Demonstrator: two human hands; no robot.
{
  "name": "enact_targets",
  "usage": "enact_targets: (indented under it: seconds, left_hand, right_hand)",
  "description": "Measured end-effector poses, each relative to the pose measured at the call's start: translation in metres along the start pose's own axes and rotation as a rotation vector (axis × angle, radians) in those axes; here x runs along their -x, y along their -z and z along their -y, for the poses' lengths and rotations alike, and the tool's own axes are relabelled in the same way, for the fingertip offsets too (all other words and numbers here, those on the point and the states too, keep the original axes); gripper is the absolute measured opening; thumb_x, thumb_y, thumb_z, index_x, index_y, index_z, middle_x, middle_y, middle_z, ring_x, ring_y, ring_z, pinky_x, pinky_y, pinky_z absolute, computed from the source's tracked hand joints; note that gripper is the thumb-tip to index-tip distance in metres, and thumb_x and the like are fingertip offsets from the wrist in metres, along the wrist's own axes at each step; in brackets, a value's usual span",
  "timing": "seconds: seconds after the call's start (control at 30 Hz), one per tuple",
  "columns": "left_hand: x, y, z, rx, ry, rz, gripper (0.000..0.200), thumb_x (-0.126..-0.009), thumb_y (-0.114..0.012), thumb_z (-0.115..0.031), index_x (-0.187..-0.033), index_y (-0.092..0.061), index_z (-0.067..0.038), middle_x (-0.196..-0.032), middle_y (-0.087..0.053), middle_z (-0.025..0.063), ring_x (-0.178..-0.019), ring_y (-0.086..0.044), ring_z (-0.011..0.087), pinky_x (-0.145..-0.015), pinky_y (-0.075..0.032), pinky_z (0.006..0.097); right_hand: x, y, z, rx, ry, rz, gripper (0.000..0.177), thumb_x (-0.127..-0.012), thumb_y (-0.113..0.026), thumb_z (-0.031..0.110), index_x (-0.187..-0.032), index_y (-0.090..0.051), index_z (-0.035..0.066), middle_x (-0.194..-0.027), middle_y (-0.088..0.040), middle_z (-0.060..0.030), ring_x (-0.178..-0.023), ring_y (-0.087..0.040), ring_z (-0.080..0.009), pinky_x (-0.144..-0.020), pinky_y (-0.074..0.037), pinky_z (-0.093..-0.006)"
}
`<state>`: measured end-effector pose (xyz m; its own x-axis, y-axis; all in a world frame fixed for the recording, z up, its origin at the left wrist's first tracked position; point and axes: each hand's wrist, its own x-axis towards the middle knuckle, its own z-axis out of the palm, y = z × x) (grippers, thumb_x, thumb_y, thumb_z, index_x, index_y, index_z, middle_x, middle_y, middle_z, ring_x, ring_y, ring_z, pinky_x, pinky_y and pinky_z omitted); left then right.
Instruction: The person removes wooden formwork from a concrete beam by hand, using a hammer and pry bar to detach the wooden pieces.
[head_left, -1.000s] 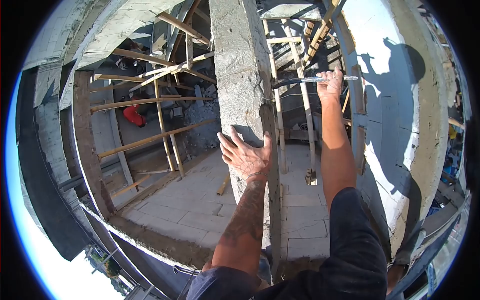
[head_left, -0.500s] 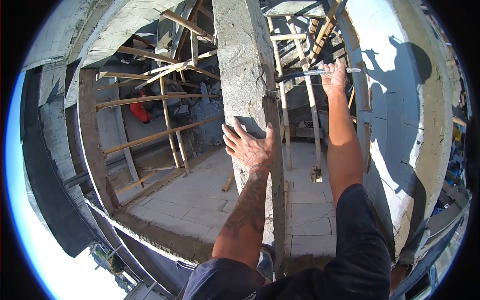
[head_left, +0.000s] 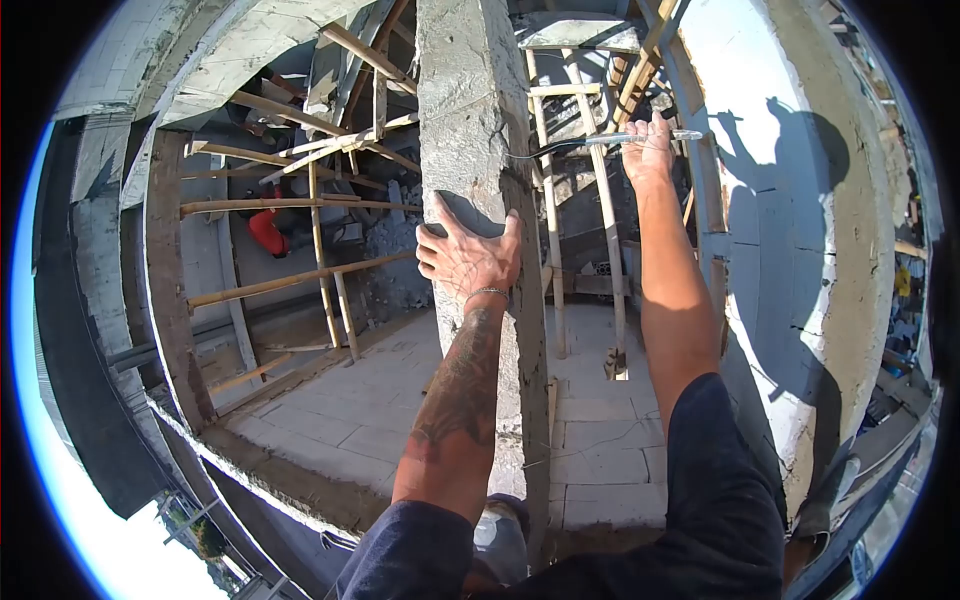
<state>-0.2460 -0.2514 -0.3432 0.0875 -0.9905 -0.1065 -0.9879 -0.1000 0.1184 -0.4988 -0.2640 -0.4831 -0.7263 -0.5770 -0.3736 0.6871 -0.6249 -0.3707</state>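
My left hand (head_left: 468,252) rests on top of a rough grey concrete beam (head_left: 458,110), its fingers spread across the width and the thumb near the right edge. To the right, my right hand (head_left: 650,150) is raised, its fingers wrapped around a slim silver-grey bar (head_left: 600,139). The bar lies roughly level, and its dark, curved end points left at the side of the beam. Its other end sticks out past my fist. A thin wire shows by the beam near the dark tip.
Below on the left are bamboo poles (head_left: 300,285) and a person in red (head_left: 266,232). More poles (head_left: 607,200) stand on the right. Pale block surfaces (head_left: 375,375) lie below the beam. A sunlit wall (head_left: 765,250) rises at right, carrying my shadow.
The view has shifted a little, so the beam and both hands sit further left. My left hand stays on the beam, and the bar remains in my right hand.
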Motion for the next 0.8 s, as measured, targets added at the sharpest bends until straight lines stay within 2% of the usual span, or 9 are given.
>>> enact_targets:
  seconds: [0.07,0.23,0.33,0.37,0.4,0.63,0.7,0.77,0.8]
  left_hand:
    - [0.002,-0.002,0.002,-0.002,0.008,0.011,0.096,-0.062,-0.065,-0.053,-0.136,-0.018,-0.014,-0.127,-0.027,0.0243,-0.116,-0.031,0.0374,-0.097,-0.025,0.0468]
    - [0.0,0.0,-0.001,-0.007,0.003,0.005,0.095,-0.063,-0.065,-0.053,-0.136,-0.019,-0.013,-0.126,-0.028,0.0243,-0.117,-0.03,0.038,-0.097,-0.025,0.0475]
    - [-0.001,-0.004,0.0,0.049,0.008,-0.015,0.094,-0.063,-0.065,-0.053,-0.136,-0.021,-0.014,-0.126,-0.028,0.0242,-0.117,-0.03,0.0381,-0.098,-0.024,0.0477]
    - [-0.001,-0.007,0.003,0.061,-0.004,-0.031,0.093,-0.062,-0.065,-0.053,-0.135,-0.023,-0.014,-0.126,-0.027,0.0246,-0.117,-0.03,0.0381,-0.098,-0.024,0.0475]
    - [-0.002,-0.008,0.004,0.03,-0.013,-0.021,0.093,-0.061,-0.065,-0.053,-0.135,-0.024,-0.015,-0.126,-0.027,0.0245,-0.117,-0.03,0.038,-0.098,-0.024,0.0471]
    - [-0.004,-0.007,0.0,-0.004,-0.024,-0.048,0.095,-0.062,-0.064,-0.054,-0.136,-0.019,-0.014,-0.124,-0.029,0.024,-0.113,-0.033,0.0356,-0.096,-0.026,0.0453]
    - [-0.003,-0.004,-0.002,-0.011,0.0,-0.029,0.095,-0.062,-0.064,-0.053,-0.136,-0.019,-0.014,-0.124,-0.03,0.0241,-0.114,-0.033,0.0356,-0.095,-0.026,0.0453]
    - [-0.001,-0.006,0.0,-0.014,-0.007,-0.038,0.095,-0.062,-0.064,-0.053,-0.136,-0.019,-0.014,-0.124,-0.03,0.0243,-0.114,-0.033,0.0358,-0.096,-0.026,0.0455]
    - [-0.002,-0.006,-0.001,-0.017,-0.007,-0.055,0.095,-0.062,-0.064,-0.053,-0.136,-0.019,-0.014,-0.124,-0.03,0.0245,-0.114,-0.033,0.0359,-0.096,-0.026,0.0456]
  right_hand:
    - [0.01,0.0,-0.006,-0.008,0.069,-0.19,0.017,-0.079,-0.063,0.019,-0.081,-0.051,0.007,-0.066,-0.044,-0.0004,-0.06,-0.045,-0.0115,-0.054,-0.042,-0.0272]
    - [0.052,-0.014,-0.017,-0.042,0.177,-0.17,0.014,-0.079,-0.062,0.017,-0.079,-0.052,0.007,-0.067,-0.046,0.0008,-0.062,-0.046,-0.0104,-0.067,-0.044,-0.0265]
    - [0.217,0.001,-0.039,0.561,0.329,-0.011,0.015,-0.082,-0.053,0.014,-0.07,-0.054,0.006,-0.064,-0.05,-0.0021,-0.061,-0.047,-0.0085,-0.058,-0.038,-0.0248]
    - [0.269,0.019,-0.045,0.853,0.377,-0.16,0.026,-0.084,-0.05,0.014,-0.059,-0.046,0.007,-0.055,-0.041,0.0006,-0.054,-0.04,-0.0083,-0.053,-0.033,-0.0246]
    - [0.292,0.033,-0.031,0.723,0.364,-0.284,0.029,-0.085,-0.05,0.015,-0.058,-0.042,0.008,-0.054,-0.038,0.0016,-0.053,-0.036,-0.0082,-0.052,-0.032,-0.025]
    - [0.234,0.03,0.099,0.516,0.475,-0.507,0.034,-0.09,-0.05,0.025,-0.061,-0.039,0.012,-0.054,-0.027,0.004,-0.049,-0.028,-0.0091,-0.055,-0.034,-0.0277]
    - [0.196,0.01,0.106,0.348,0.443,-0.469,0.034,-0.089,-0.052,0.033,-0.065,-0.039,0.013,-0.055,-0.027,0.0036,-0.047,-0.028,-0.0108,-0.057,-0.037,-0.0289]
    - [0.14,0.024,0.105,0.04,0.324,-0.171,0.036,-0.086,-0.055,0.038,-0.066,-0.038,0.013,-0.054,-0.028,0.0029,-0.046,-0.029,-0.012,-0.055,-0.038,-0.0301]
    - [0.114,0.012,0.095,0.097,0.321,-0.226,0.038,-0.085,-0.055,0.04,-0.065,-0.037,0.013,-0.053,-0.028,0.0025,-0.045,-0.029,-0.0122,-0.052,-0.037,-0.0303]
